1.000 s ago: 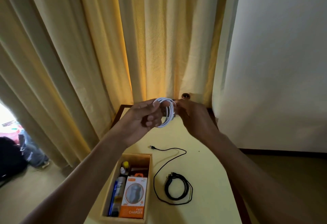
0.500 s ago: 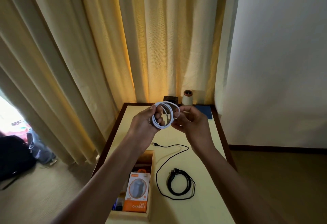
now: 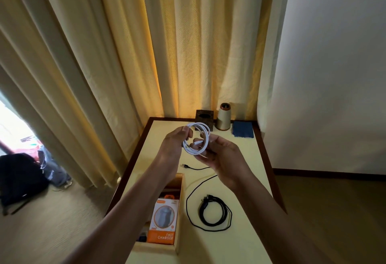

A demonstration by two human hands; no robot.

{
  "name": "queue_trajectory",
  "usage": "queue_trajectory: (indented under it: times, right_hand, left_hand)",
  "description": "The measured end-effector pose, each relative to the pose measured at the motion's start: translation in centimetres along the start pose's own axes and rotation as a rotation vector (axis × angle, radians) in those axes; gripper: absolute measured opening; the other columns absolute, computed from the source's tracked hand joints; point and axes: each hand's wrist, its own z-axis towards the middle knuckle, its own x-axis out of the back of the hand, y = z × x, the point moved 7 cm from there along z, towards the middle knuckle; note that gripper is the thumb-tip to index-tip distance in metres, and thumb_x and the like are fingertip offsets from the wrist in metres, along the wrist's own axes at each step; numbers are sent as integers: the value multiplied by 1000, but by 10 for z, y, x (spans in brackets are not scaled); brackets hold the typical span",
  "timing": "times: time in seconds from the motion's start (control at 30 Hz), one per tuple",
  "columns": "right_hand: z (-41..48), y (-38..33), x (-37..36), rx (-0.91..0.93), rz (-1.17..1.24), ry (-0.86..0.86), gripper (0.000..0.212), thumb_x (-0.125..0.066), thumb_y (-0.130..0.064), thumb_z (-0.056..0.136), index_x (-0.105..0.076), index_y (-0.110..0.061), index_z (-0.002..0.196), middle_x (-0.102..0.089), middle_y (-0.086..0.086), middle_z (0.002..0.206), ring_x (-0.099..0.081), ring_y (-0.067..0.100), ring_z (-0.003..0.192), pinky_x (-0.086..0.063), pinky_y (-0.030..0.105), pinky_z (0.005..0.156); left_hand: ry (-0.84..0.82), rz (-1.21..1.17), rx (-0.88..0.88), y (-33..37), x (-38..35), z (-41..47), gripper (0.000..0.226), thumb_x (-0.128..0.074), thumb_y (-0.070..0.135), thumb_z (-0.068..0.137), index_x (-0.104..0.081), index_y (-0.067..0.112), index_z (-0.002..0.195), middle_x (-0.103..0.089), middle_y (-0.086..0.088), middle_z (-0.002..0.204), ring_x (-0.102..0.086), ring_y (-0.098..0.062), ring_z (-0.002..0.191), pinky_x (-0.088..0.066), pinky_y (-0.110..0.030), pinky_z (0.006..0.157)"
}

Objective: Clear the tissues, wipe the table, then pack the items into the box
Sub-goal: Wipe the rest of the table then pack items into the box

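Holding a coiled white cable in the air above the counter, both hands on it; left hand fingers curled and clamped on the coil's left side; right hand fingers pinched together on the right side; wooden box on the counter's near left, partly under the left forearm, fast charger pack inside; black cable coil flat on the counter just right of the box; loose black cable curving round it, plug end near the box's far corner; dark tissue box, pale cone and blue cloth along the far edge by the curtain.
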Motion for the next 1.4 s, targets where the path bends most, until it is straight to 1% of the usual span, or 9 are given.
queue_trajectory:
  times: [0.23, 0.43, 0.57, 0.67, 0.87, 1.0, 1.2, 1.3, 1.4]
  right_hand:
    - [-2, 5, -7, 61, -258, 29, 21, -62, -26, 101, -74, -14, 113, -74, 3, 91, -71, 21, 96, -53, 44, 101]
    - [0, 16, -10, 150, -556, 61, 29, -73, -13, 91, -72, -31, 114, -74, -10, 105, -74, 15, 89, -62, 29, 77]
    - [1, 51, -8, -40, -225, 85, 21, -70, -14, 95, -75, -8, 115, -76, 14, 109, -73, 29, 100, -61, 41, 92]
    - [3, 73, -12, -140, 14, 99, 25, -65, -15, 99, -70, -2, 119, -74, 18, 117, -72, 32, 110, -56, 46, 100]
    - [6, 104, -24, -247, 163, 173, 28, -64, -11, 96, -67, -1, 122, -73, 21, 119, -72, 35, 109, -53, 47, 104]
    - [14, 113, -22, -134, -28, 313, 23, -73, -8, 91, -73, -3, 114, -77, 20, 104, -76, 33, 98, -61, 41, 90]
    - [35, 123, -16, 98, -734, 415, 22, -76, -24, 87, -80, -25, 108, -80, -8, 96, -76, 11, 90, -62, 36, 85]
    - [52, 127, -25, 232, -1163, 384, 27, -72, -23, 90, -78, -23, 117, -78, -7, 111, -72, 5, 98, -52, 18, 89]
    - [76, 144, -34, 261, -1442, 291, 32, -71, -20, 93, -74, -21, 125, -76, 0, 118, -70, 14, 105, -54, 30, 95]
  left_hand:
    - [-14, 59, -46, -13, 1, 1, 37, -37, 32, 111, -57, 5, 95, -63, -6, 113, -53, -13, 105, -38, -27, 85]
    - [6, -135, 21, -33, 12, 0, 35, -39, 37, 111, -59, 14, 92, -52, 4, 80, -47, -12, 72, -37, -21, 63]
    - [22, -411, 97, -61, 31, 8, 16, -55, 30, 98, -66, 23, 89, -63, 6, 85, -57, -13, 85, -47, -33, 85]
    - [-12, -478, 136, -82, 37, 3, 28, -54, 34, 103, -68, 19, 85, -60, 0, 86, -49, -25, 91, -35, -44, 91]
    - [-25, -338, 284, -128, 50, -7, 39, -49, 62, 94, -76, 35, 102, -73, -7, 108, -66, -29, 103, -50, -58, 98]
    - [-5, -253, 371, -164, 65, -11, 42, -49, 66, 88, -77, 42, 107, -74, -4, 123, -63, -32, 122, -42, -62, 110]
    - [-57, -186, 358, -208, 91, -8, 31, -59, 32, 102, -72, 6, 114, -73, -16, 119, -67, -38, 114, -47, -63, 106]
    - [-79, 268, 303, -222, 114, -4, 38, -54, 47, 93, -64, 36, 127, -63, -1, 128, -59, -26, 123, -49, -53, 104]
    - [-29, 544, 291, -238, 142, -7, 46, -56, 39, 97, -49, 36, 143, -49, 1, 137, -42, -23, 132, -35, -53, 113]
